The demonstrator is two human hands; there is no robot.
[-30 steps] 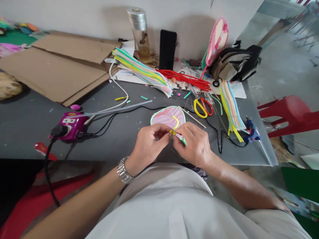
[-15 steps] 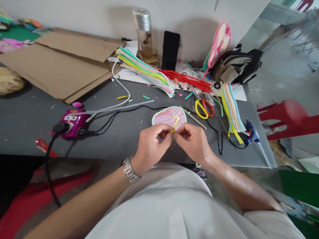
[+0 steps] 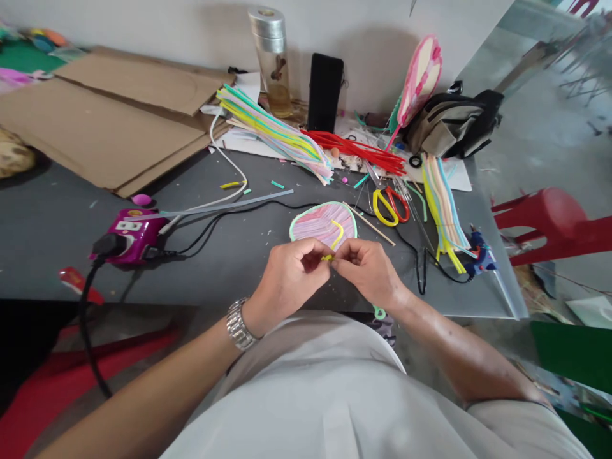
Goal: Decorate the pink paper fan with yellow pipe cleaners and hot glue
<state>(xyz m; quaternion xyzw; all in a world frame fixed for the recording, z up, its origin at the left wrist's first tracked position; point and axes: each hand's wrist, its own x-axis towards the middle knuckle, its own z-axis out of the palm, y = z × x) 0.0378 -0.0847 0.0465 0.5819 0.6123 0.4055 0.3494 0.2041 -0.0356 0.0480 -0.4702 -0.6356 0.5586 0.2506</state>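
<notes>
The left hand [image 3: 289,275] and right hand [image 3: 368,274] are together, fingertips pinching a small yellow strip [image 3: 327,258] at the near edge of a pink-striped fan panel [image 3: 321,224]. A green curl [image 3: 379,313] has left the hands and sits by the near table edge. Fingers hide the strip's ends, so any join to the panel is hard to make out

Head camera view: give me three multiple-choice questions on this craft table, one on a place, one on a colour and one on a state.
1. Which wrist wears the metal-link watch?
A left
B right
C neither

2. What colour is the short strip pinched between the left hand and right hand?
A red
B yellow
C black

3. How is the black phone placed?
A flat on the table
B upright by the wall
C inside the bag

1: A, the watch circles the left wrist.
2: B, yellow shows between the fingertips.
3: B, it stands on end.
</notes>
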